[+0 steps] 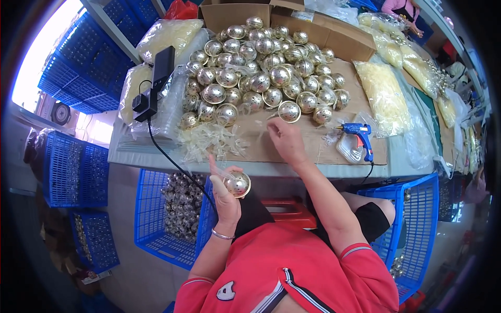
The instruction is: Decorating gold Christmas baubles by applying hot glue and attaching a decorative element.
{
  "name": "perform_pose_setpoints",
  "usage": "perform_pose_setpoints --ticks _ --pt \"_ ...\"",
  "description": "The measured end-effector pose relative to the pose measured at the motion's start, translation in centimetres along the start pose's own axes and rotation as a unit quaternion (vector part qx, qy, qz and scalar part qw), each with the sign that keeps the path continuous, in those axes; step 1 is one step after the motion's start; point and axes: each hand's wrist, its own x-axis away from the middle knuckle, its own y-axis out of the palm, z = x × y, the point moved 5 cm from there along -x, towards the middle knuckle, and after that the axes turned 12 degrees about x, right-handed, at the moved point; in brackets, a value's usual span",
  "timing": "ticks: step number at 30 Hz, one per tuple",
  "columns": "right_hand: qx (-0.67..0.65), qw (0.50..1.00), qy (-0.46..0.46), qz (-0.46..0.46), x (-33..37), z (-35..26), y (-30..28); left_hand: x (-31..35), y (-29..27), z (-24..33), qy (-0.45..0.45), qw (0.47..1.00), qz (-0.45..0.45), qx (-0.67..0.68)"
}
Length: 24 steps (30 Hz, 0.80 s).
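My left hand (224,195) is wrapped round a shiny gold ball ornament (238,183) just off the table's front edge. A pale strip of ribbon shows at the top of that ball by my fingers. Over the cardboard, my right hand (287,140) is closed with its fingertips together. Whatever it may pinch is hidden. Just beyond its knuckles sits another gold ball (289,111), at the near edge of a large heap of similar balls (261,78). A loose pile of clear, pale ribbon pieces (211,142) lies left of my right hand.
A blue glue gun (358,134) rests at the right by a small clear tray (348,148). A black power strip (163,68) trails a cable over the table's front edge. Blue crates (156,242) flank my legs. Cardboard boxes (334,35) and filled plastic bags (383,96) stand behind and beside the heap.
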Motion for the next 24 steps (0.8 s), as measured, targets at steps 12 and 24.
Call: perform_pose_setpoints --ticks 12,24 --pt "-0.073 0.975 -0.208 0.014 5.3 -7.1 -9.9 -0.5 3.6 -2.6 -0.118 0.984 -0.124 0.046" --pt "0.016 0.973 -0.229 0.021 7.7 -6.0 -8.5 0.5 5.9 -2.9 -0.078 0.984 -0.159 0.021"
